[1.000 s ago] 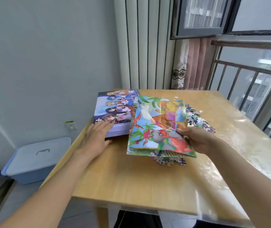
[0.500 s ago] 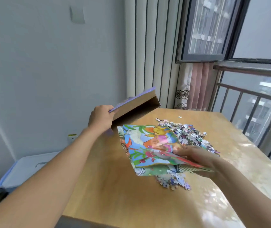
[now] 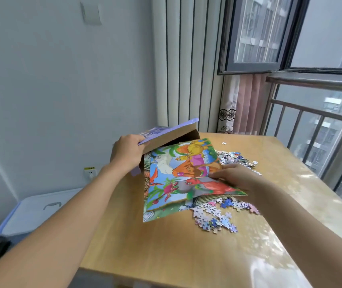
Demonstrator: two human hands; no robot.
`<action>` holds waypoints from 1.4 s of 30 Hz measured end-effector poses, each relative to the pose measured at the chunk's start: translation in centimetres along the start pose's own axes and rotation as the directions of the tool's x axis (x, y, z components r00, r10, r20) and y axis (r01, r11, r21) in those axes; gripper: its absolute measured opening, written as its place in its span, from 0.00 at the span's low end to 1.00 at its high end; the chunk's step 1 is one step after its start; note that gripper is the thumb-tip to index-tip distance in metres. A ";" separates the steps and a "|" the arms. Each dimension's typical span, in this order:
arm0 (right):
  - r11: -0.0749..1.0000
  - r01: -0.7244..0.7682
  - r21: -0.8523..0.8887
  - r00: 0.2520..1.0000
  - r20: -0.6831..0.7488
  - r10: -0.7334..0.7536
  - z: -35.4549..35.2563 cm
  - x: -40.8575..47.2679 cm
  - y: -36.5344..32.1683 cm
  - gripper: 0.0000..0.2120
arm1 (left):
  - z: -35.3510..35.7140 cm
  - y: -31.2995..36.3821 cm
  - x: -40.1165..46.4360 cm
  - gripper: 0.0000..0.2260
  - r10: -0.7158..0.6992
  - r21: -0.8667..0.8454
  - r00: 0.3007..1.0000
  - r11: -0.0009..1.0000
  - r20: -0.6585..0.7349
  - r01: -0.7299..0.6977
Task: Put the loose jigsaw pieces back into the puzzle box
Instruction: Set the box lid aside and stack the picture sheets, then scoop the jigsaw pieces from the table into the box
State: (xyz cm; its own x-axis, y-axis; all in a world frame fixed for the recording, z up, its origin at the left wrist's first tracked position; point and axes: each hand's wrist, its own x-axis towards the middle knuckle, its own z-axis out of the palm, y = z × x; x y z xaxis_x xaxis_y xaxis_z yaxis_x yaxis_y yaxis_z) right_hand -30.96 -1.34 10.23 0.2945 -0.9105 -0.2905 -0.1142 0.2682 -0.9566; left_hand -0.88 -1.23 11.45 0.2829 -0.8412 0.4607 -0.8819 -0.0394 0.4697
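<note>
The left hand [image 3: 127,154] grips the raised box lid [image 3: 172,132]; the right hand [image 3: 235,176] pinches picture sheets [image 3: 178,179] covering loose pieces [image 3: 215,217] on the surface [image 3: 166,246].

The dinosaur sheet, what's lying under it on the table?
Loose jigsaw pieces spill out from under the dinosaur sheet at its near right edge, and more show past its far right side. Whatever lies beneath its middle is covered. The right hand grips it.

We see open tabletop [image 3: 166,246] near us, free to pass. Loose jigsaw pieces [image 3: 215,219] clutter the right. The colourful sheet [image 3: 178,179] covers the centre, the raised box lid [image 3: 172,134] blocks the far left.
</note>
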 end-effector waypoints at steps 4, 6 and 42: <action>0.998 -0.057 0.024 0.998 0.039 0.056 1.0 1.6 -0.9 0.09 | 0.0 0.7 -0.9 0.16 0.054 0.023 0.998 0.998 0.018 -0.054; 0.988 -0.140 0.060 0.988 0.078 0.135 1.3 3.0 -1.0 0.07 | -0.3 1.1 -1.2 0.14 0.095 0.042 0.995 0.995 0.014 -0.095; 0.985 0.172 0.028 0.983 -0.072 -0.169 3.2 2.7 3.6 0.09 | 1.6 -0.8 -5.0 0.09 0.224 0.072 0.974 0.971 0.034 -0.226</action>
State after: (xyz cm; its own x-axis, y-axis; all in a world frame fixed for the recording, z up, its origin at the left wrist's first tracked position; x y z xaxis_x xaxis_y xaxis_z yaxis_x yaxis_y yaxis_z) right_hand -27.50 -1.80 5.92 0.2402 -0.9630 -0.1219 -0.0355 0.1168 -0.9925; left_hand -2.21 2.15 7.58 0.0650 -0.8464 0.5286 -0.9478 0.1134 0.2980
